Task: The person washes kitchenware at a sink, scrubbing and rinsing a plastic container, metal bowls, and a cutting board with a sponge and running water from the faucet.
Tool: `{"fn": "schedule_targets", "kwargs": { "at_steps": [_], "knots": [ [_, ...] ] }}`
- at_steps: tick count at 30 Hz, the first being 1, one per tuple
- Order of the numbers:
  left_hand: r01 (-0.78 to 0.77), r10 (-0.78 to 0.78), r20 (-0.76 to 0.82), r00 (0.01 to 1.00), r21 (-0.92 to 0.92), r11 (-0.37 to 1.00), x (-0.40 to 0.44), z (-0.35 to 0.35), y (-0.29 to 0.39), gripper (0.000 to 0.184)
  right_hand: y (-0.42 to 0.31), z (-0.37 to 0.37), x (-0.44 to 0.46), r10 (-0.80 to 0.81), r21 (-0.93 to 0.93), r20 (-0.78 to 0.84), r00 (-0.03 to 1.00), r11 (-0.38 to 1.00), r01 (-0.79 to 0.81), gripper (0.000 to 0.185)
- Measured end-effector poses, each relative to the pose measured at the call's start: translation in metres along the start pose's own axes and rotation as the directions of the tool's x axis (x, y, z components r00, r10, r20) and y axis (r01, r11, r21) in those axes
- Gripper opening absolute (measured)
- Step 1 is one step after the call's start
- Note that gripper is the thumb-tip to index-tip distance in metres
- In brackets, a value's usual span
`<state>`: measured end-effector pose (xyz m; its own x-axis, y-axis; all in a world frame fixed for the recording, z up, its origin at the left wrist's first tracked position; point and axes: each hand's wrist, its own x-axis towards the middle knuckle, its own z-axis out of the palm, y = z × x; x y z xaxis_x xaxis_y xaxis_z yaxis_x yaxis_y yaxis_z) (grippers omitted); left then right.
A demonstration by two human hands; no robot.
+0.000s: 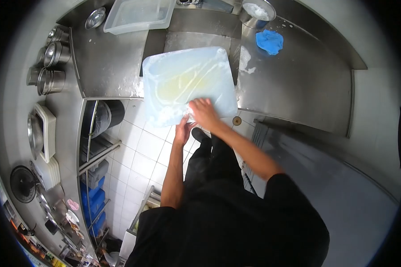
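A large pale translucent plastic lid (pixel 160 66), with white suds on its surface, is tilted over the front edge of the sink (pixel 196 39). My left hand (pixel 182 132) grips its near edge, thumb up on the suds. Just right of it, my right hand (pixel 203 113) presses on the near part of the lid with bent fingers. White foam shows beneath those fingers; whatever they hold is hidden.
Behind the left counter (pixel 111 66) stand a clear plastic tub (pixel 138 20) and a metal bowl (pixel 95 18). At the right are a pot of suds (pixel 257 13) and a blue cloth (pixel 270 42). Stacked metal containers (pixel 51 80) sit far left, above a shelf rack (pixel 100 158).
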<state>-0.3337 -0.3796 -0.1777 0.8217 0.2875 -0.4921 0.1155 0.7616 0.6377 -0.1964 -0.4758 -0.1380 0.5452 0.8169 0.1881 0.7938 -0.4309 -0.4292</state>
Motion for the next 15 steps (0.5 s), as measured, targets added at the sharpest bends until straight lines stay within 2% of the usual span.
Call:
{"fn": "schedule_targets", "kwargs": {
  "at_steps": [2,3,4,6,9,10,11,12,13,14,15],
  "knots": [
    [0.033,-0.032,-0.041,0.999,0.025,0.999,-0.005,0.006,0.011,0.057,0.047,0.004,0.011,-0.128,-0.011,0.007,0.992,0.992,0.128,0.024],
    [0.042,-0.041,-0.057,0.998,0.005,0.999,-0.004,0.004,0.009,0.056,0.079,-0.001,0.030,-0.053,-0.215,0.070,0.996,0.974,0.067,0.018],
    [0.046,-0.047,-0.076,0.996,-0.019,0.999,-0.005,0.003,0.008,0.056,0.114,-0.012,0.059,0.110,-0.235,0.110,0.988,0.969,-0.082,0.014],
    [0.141,-0.140,-0.096,0.985,0.000,0.990,-0.009,0.009,0.014,0.063,0.148,-0.023,0.108,0.327,-0.329,-0.071,0.942,0.884,-0.332,0.016],
    [0.099,-0.100,-0.030,0.995,-0.028,0.995,-0.005,0.011,0.011,0.064,0.129,0.007,0.121,0.307,-0.350,-0.249,0.919,0.856,-0.381,0.016],
    [0.099,-0.100,-0.045,0.994,-0.027,0.995,-0.005,0.007,0.009,0.063,0.106,0.015,0.107,0.315,-0.394,-0.092,0.945,0.860,-0.325,0.017],
    [0.094,-0.096,-0.054,0.994,-0.029,0.995,-0.001,0.002,0.005,0.063,0.076,0.020,0.088,0.199,-0.383,-0.148,0.969,0.891,-0.242,0.020],
    [0.096,-0.098,-0.067,0.993,-0.034,0.995,-0.001,0.000,0.002,0.062,0.047,0.024,0.069,0.244,-0.362,0.003,0.970,0.904,-0.227,0.022],
    [0.035,-0.037,-0.053,0.998,-0.029,0.999,-0.002,0.005,0.005,0.062,0.020,0.019,0.043,0.131,-0.266,-0.096,0.987,0.952,-0.153,0.023],
    [0.043,-0.045,-0.073,0.996,-0.026,0.999,-0.001,0.010,0.005,0.062,0.010,0.012,0.027,0.101,-0.095,0.062,0.993,0.991,-0.095,0.024],
    [0.056,-0.057,-0.092,0.994,-0.011,0.998,-0.003,0.012,0.007,0.062,0.019,0.005,0.019,0.009,-0.025,0.042,0.999,1.000,-0.008,0.023]
  ]
}}
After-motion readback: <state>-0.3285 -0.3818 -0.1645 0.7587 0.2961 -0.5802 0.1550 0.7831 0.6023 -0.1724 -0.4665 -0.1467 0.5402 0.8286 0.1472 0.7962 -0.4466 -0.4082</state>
